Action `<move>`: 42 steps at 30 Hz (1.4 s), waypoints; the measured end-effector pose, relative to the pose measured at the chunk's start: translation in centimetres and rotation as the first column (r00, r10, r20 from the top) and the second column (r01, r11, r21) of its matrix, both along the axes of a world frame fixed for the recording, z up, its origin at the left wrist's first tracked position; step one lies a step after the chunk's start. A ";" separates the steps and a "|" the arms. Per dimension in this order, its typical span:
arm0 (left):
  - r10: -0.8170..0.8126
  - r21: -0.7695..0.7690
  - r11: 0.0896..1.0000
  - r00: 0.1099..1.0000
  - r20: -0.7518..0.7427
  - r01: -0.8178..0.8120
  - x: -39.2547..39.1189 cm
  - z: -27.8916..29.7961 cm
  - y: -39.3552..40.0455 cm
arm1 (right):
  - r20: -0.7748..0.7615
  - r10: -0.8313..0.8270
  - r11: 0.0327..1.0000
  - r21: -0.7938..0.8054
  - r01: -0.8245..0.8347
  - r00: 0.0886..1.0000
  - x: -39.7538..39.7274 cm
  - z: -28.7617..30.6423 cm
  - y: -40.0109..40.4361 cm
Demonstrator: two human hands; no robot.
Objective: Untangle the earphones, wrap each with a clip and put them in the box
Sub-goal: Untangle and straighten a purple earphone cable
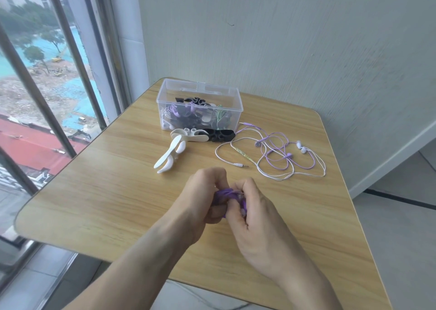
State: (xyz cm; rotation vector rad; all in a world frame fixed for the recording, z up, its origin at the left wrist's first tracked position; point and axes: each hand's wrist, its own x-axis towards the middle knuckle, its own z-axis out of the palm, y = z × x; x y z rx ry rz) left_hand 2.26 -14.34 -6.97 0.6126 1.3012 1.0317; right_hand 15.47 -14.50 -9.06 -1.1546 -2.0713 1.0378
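Both my left hand [205,191] and right hand [250,206] grip the purple bundle [225,194]; box [200,92] lies straight ahead.

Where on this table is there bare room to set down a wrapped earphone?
Free: the wood left of the white clip, toward the window edge. Crowded: in front of the clear box and where the tangled earphones lie.

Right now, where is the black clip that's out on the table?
In the head view, the black clip lies on the table just in front of the clear box, with a white clip to its left and the tangled earphones to its right.
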 end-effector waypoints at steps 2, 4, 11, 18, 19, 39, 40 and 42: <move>0.037 -0.008 0.999 0.998 0.055 -0.036 -0.4 -0.1 0.2 | -0.024 -0.009 1.000 0.026 0.010 1.000 -0.1 0.2 0.0; 0.154 -0.005 0.988 0.976 0.152 -0.155 -1.0 0.1 0.6 | -0.050 -0.044 0.996 0.076 0.047 0.998 0.1 0.4 0.1; 0.435 0.389 0.894 0.637 -0.636 -0.222 -4.3 -1.5 2.0 | -0.030 -0.195 0.981 -0.010 0.195 0.980 1.3 0.4 0.7; 0.233 0.207 0.968 0.208 -0.950 -0.138 -8.7 -4.3 3.3 | 0.013 -0.184 0.973 -0.136 0.184 0.983 1.2 0.0 0.9; 0.213 0.191 0.974 0.203 -0.956 -0.122 -8.7 -4.4 3.3 | 0.017 -0.178 0.973 -0.150 0.178 0.984 1.1 0.0 0.9; 0.119 0.377 0.888 0.662 -0.740 0.262 -0.8 -1.9 0.5 | -0.492 -0.462 0.851 -0.479 0.214 0.738 1.4 0.4 1.9; 0.095 0.378 0.878 0.667 -0.739 0.294 -0.8 -2.0 0.5 | -0.505 -0.447 0.856 -0.482 0.188 0.739 1.4 0.4 1.9; 0.025 0.385 0.836 0.674 -0.738 0.390 -0.6 -2.3 0.3 | -0.515 -0.411 0.868 -0.473 0.151 0.752 1.3 0.6 1.8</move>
